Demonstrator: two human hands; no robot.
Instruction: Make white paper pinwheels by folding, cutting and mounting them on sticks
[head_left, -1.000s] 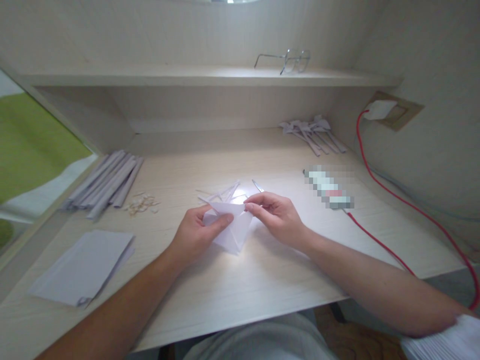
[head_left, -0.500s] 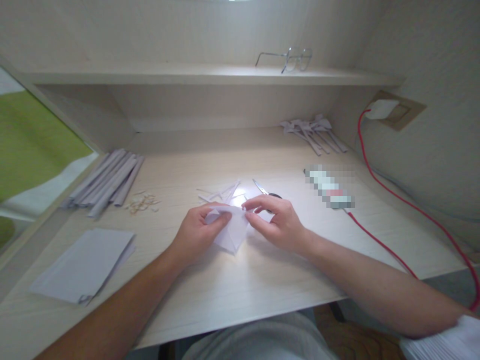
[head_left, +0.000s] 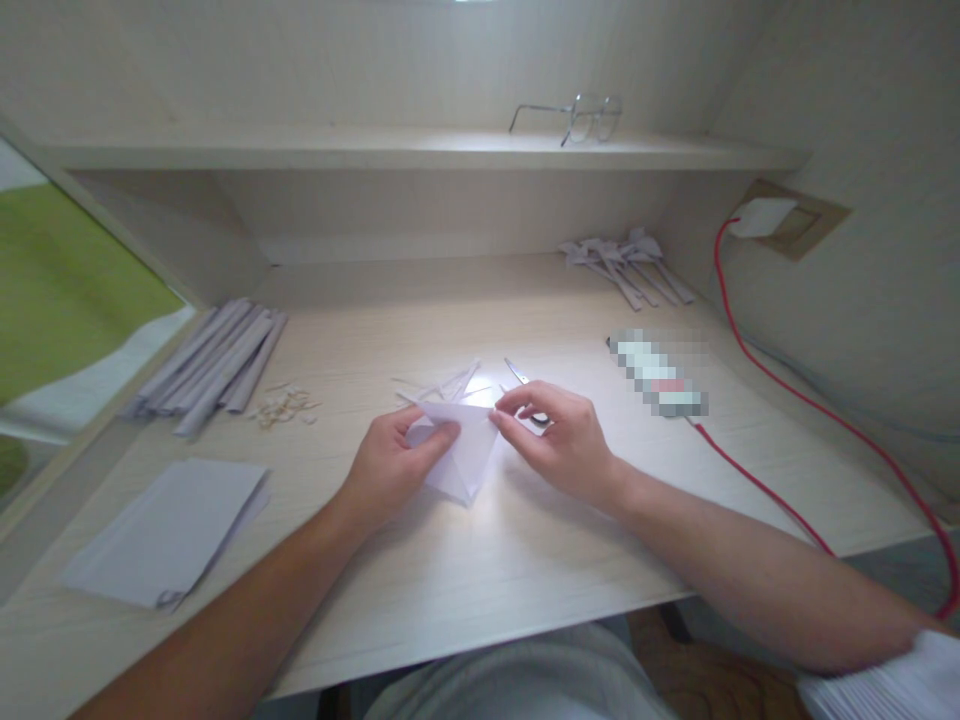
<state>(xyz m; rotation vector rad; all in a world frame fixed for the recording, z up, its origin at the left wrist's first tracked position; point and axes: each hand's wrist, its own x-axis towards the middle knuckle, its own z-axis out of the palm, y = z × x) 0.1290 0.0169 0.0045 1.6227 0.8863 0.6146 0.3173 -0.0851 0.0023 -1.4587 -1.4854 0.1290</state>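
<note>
A folded white paper piece (head_left: pixel 463 455) is held just above the light wooden desk (head_left: pixel 525 560) at its centre. My left hand (head_left: pixel 394 468) pinches its left corner between thumb and fingers. My right hand (head_left: pixel 559 440) pinches its upper right edge. Both hands are closed on the paper. Thin paper strips (head_left: pixel 446 384) lie just behind it, and scissors (head_left: pixel 525 385) are partly hidden behind my right hand.
A bundle of rolled paper tubes (head_left: pixel 214 365) and small scraps (head_left: pixel 285 407) lie at the left. Flat sheets (head_left: pixel 169 535) sit front left. Folded paper pieces (head_left: pixel 626 265) lie back right. A red cable (head_left: pixel 757 370) runs to a wall socket (head_left: pixel 765 218). Glasses (head_left: pixel 574 117) rest on the shelf.
The paper has been pressed narrower between my hands, and my right hand's fingers have shifted slightly along its upper edge. The scissors' tip shows more behind that hand.
</note>
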